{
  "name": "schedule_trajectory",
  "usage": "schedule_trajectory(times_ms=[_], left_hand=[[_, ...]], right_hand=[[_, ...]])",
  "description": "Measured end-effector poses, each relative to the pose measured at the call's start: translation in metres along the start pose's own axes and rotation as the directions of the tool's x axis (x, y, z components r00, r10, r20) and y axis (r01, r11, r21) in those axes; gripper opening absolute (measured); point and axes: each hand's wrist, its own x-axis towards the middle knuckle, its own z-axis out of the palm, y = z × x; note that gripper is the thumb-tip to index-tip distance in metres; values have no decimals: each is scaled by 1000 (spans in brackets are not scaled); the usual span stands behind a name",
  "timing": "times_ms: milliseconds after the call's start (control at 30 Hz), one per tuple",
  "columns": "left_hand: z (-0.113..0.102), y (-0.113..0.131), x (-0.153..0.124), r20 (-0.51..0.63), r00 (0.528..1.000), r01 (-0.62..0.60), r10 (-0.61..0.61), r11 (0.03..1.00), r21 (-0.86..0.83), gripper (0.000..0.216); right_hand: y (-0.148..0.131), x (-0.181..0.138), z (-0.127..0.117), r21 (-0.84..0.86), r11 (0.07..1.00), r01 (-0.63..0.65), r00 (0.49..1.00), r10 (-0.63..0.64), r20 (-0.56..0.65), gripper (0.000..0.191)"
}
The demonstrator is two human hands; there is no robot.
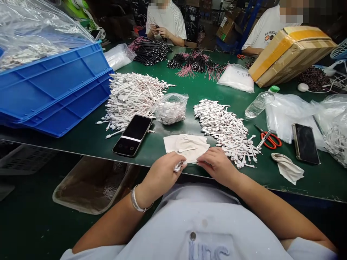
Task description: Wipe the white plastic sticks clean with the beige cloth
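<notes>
Green table (195,90) around a pale cloth (187,140): co-workers (168,18) at twelve and one o'clock; blue crates (59,81) at ten hold bagged white pieces. Left hand (164,171), at seven, clutches white connectors (178,166); right hand (218,164), at four, meets the cloth's edge, its grip unclear.

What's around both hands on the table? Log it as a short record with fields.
Left hand: closed around small white pieces
Right hand: at the near edge of the cloth; grip unclear
On cloth: one white stick
Left pile: white sticks
Right pile: white sticks
Clear bag: between the piles
Left phone: screen up
Scissors: red handles, right of right pile
</notes>
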Motion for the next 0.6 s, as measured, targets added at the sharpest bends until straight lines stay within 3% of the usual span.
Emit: schedule_trajectory(times_ms=[200, 367, 467, 600], left_hand=[[20, -23, 10, -45, 999, 6, 7, 957, 289, 20], [23, -29, 9, -37, 999, -17, 31, 947, 320, 26], [21, -32, 8, -38, 998, -41, 55, 952, 304, 30], [22, -35, 6, -36, 998, -35, 46, 963, 268, 31]], right_hand=[[13, -2, 9, -117, 992, -51, 999, 48, -25, 10], [39, -32, -29, -90, 970, -227, 959, 207, -195, 12], [69, -68, -72, -257, 838, -482, 857, 390, -337, 13], [96, -129, -121, -422, 505, -753, 656, 626, -421, 11]])
